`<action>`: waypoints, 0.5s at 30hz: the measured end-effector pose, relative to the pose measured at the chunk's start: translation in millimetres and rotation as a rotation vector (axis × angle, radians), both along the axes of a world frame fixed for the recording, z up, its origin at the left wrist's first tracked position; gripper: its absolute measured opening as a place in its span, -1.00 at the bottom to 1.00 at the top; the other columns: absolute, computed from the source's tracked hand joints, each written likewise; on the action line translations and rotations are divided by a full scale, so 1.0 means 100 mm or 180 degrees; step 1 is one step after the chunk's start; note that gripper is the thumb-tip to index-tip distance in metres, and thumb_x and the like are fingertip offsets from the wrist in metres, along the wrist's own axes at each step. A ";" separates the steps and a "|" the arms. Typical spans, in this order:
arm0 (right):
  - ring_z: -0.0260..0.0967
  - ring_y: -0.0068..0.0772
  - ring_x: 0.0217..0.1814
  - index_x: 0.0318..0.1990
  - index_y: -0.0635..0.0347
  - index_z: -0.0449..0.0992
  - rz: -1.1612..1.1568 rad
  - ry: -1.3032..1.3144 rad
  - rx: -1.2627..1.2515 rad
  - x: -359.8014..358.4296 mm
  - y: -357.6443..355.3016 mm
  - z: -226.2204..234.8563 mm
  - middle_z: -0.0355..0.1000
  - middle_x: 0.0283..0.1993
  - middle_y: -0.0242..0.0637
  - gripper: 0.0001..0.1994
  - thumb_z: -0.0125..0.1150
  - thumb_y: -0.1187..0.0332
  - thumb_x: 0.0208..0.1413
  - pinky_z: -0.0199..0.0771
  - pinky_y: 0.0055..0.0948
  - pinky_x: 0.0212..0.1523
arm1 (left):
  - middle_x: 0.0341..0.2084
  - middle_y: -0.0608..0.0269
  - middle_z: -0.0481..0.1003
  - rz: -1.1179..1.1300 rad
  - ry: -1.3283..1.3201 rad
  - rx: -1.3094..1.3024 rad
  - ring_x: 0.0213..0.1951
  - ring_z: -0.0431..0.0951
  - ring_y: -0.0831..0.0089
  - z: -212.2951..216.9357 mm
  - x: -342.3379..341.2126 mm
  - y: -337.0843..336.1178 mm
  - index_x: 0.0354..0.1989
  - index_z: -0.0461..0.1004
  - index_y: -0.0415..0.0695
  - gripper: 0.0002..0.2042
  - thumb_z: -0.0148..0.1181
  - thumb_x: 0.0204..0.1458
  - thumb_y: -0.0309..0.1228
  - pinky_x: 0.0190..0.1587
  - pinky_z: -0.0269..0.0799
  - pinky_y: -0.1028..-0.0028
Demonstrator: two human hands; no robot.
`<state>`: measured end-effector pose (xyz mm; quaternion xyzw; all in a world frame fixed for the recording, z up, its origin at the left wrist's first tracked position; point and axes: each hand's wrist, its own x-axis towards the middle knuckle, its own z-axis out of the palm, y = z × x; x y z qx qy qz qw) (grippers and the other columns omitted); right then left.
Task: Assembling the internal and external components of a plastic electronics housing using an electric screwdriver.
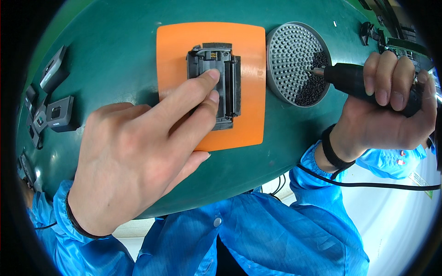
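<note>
While the left hand (138,156) presses two flat fingers (202,85) onto it, the black casing (216,83) lies in the middle of an orange mat (248,46) on the green table (119,50). That hand is spread rather than clenched, pinning the casing down without gripping it. Just right of the mat sits a round grey tray (290,50) studded with small pegs, with a heap of tiny black screws (315,85) gathered in its right half. The right hand (391,106) is clenched around a black screwdriver (354,80), whose metal tip (316,71) touches the screws. A black cord (368,185) runs below that wrist, which wears a dark band above a blue sleeve (322,179). Several small grey parts (57,112) lie along the table's left edge, well apart from the mat.
</note>
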<state>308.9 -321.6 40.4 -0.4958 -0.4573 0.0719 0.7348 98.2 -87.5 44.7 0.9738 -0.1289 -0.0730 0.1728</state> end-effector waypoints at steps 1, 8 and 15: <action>0.10 -0.51 -0.70 -0.26 0.13 0.48 -0.0096 -0.0025 0.0031 0.00 0.00 -0.01 0.16 -0.65 -0.41 -0.63 -0.21 0.09 0.32 0.18 -0.42 -0.67 | 0.20 0.21 0.48 0.0005 0.0006 -0.0015 -0.36 0.63 0.36 0.00 0.00 0.00 -0.01 0.56 -0.23 -0.43 0.52 -0.25 -0.24 -0.40 0.55 0.41; 0.13 -0.49 -0.70 -0.26 0.13 0.48 -0.0030 -0.0192 -0.0057 0.04 0.07 -0.01 0.15 -0.66 -0.41 -0.64 -0.19 0.10 0.32 0.18 -0.42 -0.67 | 0.21 0.21 0.48 0.0034 -0.0017 -0.0008 -0.36 0.63 0.36 -0.02 -0.01 0.01 -0.01 0.56 -0.23 -0.43 0.51 -0.23 -0.22 -0.40 0.55 0.41; 0.11 -0.49 -0.71 -0.25 0.12 0.47 -0.0285 -0.0102 0.0054 -0.02 0.13 -0.07 0.12 -0.67 -0.42 -0.66 -0.17 0.11 0.32 0.17 -0.42 -0.67 | 0.22 0.23 0.47 0.0003 -0.0028 -0.0005 -0.35 0.63 0.38 -0.03 -0.03 0.02 0.01 0.55 -0.25 -0.45 0.46 -0.17 -0.20 -0.40 0.54 0.41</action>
